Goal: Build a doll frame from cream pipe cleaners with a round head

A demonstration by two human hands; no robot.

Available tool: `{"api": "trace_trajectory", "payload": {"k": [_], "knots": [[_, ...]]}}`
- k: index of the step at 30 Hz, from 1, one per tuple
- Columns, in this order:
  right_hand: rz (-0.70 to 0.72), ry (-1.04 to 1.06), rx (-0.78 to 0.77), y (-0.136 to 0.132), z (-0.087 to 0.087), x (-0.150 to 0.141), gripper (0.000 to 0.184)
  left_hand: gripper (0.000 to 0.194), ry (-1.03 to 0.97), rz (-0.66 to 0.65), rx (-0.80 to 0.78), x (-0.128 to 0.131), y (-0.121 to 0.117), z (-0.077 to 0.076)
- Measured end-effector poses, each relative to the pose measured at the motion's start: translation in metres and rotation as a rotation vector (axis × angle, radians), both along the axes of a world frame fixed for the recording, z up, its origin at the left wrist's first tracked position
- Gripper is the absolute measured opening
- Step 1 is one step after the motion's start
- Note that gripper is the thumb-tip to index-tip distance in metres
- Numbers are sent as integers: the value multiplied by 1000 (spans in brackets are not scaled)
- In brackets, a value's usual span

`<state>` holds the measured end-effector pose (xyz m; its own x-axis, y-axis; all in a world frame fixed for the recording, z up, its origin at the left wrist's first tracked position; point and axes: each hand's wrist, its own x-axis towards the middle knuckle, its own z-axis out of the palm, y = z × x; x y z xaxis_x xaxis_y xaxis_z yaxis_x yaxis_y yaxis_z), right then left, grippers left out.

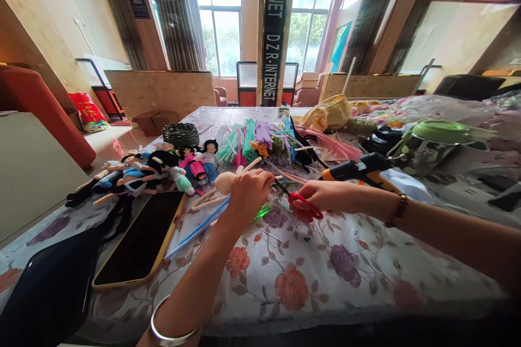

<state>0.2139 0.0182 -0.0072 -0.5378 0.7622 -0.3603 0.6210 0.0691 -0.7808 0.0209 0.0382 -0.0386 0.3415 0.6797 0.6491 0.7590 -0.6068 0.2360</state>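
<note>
A rounded cream bundle (224,182), which looks fuzzy and wound, sticks out from the left side of the person's left hand (253,187), just above a table. That hand's fingers are curled together, gripping the bundle; exactly how the fingertips sit on it is hidden. The right hand (315,197) is wrapped around the red handles of a pair of scissors (304,207), whose dark blades point at the left fingertips. Whether the blades touch anything there cannot be told.

Just under the left hand lies a small, shiny green item (262,211). Blue stems (199,230) run along the left forearm, and farther left are a phone in a yellow case (140,241) and a dark, flat slab (52,282). Beyond these, to the left of the hands, small black-haired dolls (195,162) lie in a heap in front of a dark woven basket (181,133).

Straight beyond the hands are bundles of fuzzy stems (244,141) in mint, pink, lilac and orange. An orange-and-black glue gun (358,168) lies just beyond the right wrist, with a pale yellow bag (331,111) farther off. Nearer than the hands, a flowered tablecloth (293,287) covers the table.
</note>
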Motion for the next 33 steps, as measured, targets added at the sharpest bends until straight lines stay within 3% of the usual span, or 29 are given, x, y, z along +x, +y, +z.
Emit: {"api": "trace_trajectory", "payload": {"k": [9,27,33], "knots": [[-144,-97,2,10,-11,4,9,18,-8,-9,-35,-1,0,1],[-263,2,11,-3,-10,-16,17,21,28,29,-113,-2,0,1],[-243,64,-28,-2,-10,-17,18,21,46,69,-124,-1,0,1]]}}
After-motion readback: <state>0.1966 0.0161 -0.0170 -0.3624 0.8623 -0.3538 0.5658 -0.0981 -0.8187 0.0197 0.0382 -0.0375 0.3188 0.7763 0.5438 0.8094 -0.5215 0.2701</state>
